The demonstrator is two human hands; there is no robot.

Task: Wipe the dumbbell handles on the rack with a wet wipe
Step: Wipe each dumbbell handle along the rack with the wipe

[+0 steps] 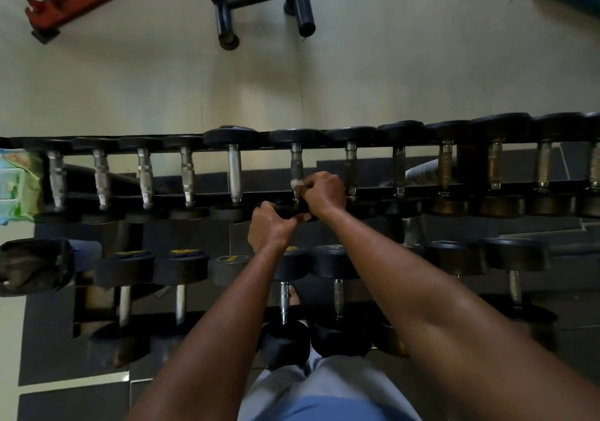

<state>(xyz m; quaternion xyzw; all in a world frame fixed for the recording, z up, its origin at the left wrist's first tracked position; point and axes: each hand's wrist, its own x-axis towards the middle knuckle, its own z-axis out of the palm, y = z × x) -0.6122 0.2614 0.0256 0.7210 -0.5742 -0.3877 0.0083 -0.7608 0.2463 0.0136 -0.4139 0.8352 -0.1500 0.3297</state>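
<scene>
**Wiping the sixth handle on the top rail**

I am pinching the wet wipe (297, 183) in my right hand (321, 193) around the lower end of a dumbbell handle (296, 164) on the rack (136, 139). My left hand (271, 222) is gripping that dumbbell's near head, steadying it. Next, I judge, calls for moving to the neighbouring handle.

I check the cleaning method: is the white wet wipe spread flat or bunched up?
Bunched up: the white wet wipe shows as a small wad pinched by the right hand against the metal dumbbell handle.
</scene>
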